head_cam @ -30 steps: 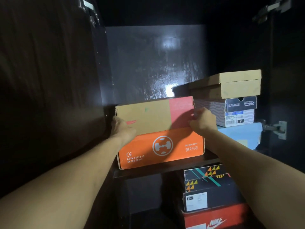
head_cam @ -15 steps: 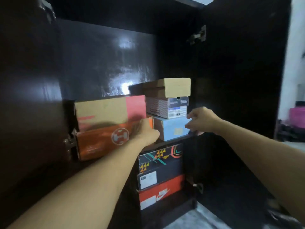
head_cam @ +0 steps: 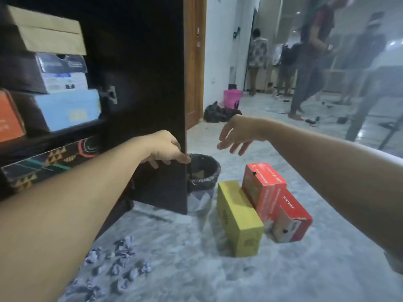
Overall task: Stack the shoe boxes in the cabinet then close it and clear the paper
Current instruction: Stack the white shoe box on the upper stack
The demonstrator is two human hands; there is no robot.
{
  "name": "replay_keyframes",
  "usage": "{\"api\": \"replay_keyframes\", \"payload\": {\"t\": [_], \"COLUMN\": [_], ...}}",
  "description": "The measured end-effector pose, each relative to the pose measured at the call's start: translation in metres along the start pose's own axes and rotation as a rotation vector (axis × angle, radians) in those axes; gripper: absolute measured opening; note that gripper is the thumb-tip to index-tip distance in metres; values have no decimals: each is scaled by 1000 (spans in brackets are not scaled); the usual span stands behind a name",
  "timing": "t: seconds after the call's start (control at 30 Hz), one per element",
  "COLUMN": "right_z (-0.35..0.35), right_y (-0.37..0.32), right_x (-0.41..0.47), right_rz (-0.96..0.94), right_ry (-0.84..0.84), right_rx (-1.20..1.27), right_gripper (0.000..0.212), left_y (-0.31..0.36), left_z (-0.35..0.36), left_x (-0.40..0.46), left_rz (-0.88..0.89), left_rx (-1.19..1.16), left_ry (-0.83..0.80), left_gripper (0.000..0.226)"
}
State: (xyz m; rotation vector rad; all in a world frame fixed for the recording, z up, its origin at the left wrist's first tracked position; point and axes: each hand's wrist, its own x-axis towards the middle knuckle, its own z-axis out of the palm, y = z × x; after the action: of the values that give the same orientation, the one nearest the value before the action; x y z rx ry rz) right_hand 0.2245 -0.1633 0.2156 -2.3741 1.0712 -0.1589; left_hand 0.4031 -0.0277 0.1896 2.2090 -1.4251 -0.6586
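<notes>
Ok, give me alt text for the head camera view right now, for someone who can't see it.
Both of a person's arms reach out, the left hand at the edge of the open dark cabinet door, the right hand open in the air. A yellow shoe box and red shoe boxes wait on the floor beside a bin; crumpled paper lies nearer.

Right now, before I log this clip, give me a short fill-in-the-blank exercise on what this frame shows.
1. The yellow shoe box stands on the ____.
2. The crumpled paper balls lie in front of the ____.
3. The left hand touches the edge of the cabinet ____.
4. The red shoe boxes number ____.

Missing words: floor; cabinet; door; two
</notes>
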Motion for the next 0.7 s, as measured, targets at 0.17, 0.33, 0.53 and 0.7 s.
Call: {"api": "replay_keyframes", "payload": {"t": [0.17,0.33,0.53,0.7], "right_z": [2,18,75,126], "right_y": [118,245,371,437], "right_x": [5,21,32,53], "right_rz": [228,411,594,643], "right_ry": [-35,45,98,102], "right_rx": [2,70,-3,-66], "right_gripper": [39,36,33,56], "left_y": [26,58,89,104], "left_z": [89,192,320,393], "left_x": [63,130,179,209], "left_rz": [52,111,198,254], "left_rx": [11,-28,-44,-14], "left_ry": [-112,-187,-317,-322], "left_gripper": [44,46,41,27]}}
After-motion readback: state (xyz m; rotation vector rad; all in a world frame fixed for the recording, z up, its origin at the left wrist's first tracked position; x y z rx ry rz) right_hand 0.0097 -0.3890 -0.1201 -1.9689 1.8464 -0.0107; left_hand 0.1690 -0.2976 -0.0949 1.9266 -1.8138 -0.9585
